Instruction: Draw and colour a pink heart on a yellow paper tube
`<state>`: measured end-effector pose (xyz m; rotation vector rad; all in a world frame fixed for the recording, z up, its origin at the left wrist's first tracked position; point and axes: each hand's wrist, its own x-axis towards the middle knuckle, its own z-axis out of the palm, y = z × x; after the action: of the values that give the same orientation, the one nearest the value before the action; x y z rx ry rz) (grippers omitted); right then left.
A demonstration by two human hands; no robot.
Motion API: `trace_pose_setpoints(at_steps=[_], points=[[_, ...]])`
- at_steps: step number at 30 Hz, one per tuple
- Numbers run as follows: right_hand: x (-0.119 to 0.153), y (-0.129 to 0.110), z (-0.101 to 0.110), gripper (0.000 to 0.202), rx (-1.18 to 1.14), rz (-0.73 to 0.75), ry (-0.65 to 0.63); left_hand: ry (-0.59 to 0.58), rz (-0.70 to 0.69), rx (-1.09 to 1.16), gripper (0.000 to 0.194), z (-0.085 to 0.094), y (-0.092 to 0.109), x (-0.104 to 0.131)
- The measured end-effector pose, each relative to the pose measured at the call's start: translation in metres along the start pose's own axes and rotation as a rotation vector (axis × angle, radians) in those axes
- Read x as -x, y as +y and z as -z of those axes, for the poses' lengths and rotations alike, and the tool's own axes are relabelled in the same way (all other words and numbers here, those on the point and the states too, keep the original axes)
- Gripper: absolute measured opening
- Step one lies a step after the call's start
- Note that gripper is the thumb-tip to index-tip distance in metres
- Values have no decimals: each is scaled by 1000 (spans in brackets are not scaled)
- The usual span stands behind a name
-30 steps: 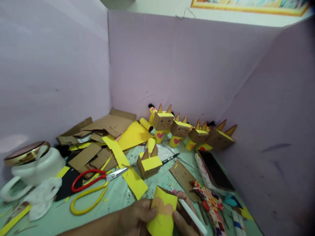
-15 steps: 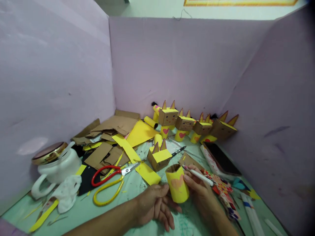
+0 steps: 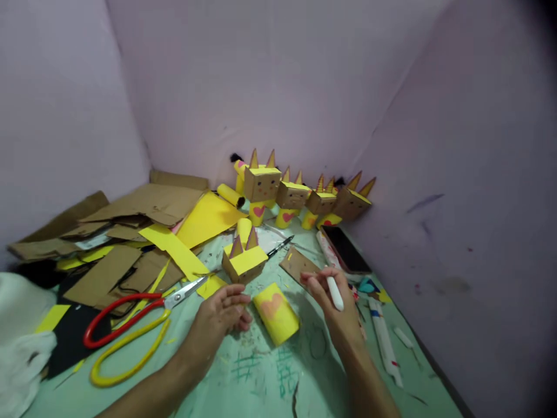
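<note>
On the tabletop (image 3: 235,400), right between the two hands, a yellow tube (image 3: 281,322) can be seen, seemingly laid on its side. Its long axis is slanted, one end pointed away and to the left, the other pointed back and to the right. As for which hand is nearer, that's the left hand (image 3: 228,310): its fingertips are held just beside the tube's left side, though no contact can be made out. Nothing is held there, and that grip is loosely curled, fingers and thumb apart. The right hand (image 3: 326,287) is placed a bit further off, to the tube's right, and its grip is clamped on a white pen (image 3: 335,295). Looks-wise, the tube is bright yellow, kinda stubby, with an orange heart (image 3: 273,306) shown on the upturned side. Its inside can't be seen. Just beyond it, a box (image 3: 245,264) with two spikes is parked.
</note>
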<state>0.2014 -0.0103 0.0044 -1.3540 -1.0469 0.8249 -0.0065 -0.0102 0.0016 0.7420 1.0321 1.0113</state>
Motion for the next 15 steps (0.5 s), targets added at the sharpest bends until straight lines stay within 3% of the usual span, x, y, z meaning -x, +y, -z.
trace_pose_setpoints(at_steps=[4,8,10,12,14,15], points=[[5,-2,13,28,195,40,-262,73,-28,-211,18,-1,1,6],[5,9,19,39,459,144,-352,218,-338,-414,13,11,29,7],[3,16,20,43,550,169,-348,369,-523,-509,17,26,51,1],[0,25,21,46,601,183,-340,600,-681,-685,23,45,76,-9],[-2,33,21,48,613,187,-319,797,-759,-1041,29,63,100,-22],[-3,37,22,49,605,186,-306,839,-755,-1250,32,70,110,-30]])
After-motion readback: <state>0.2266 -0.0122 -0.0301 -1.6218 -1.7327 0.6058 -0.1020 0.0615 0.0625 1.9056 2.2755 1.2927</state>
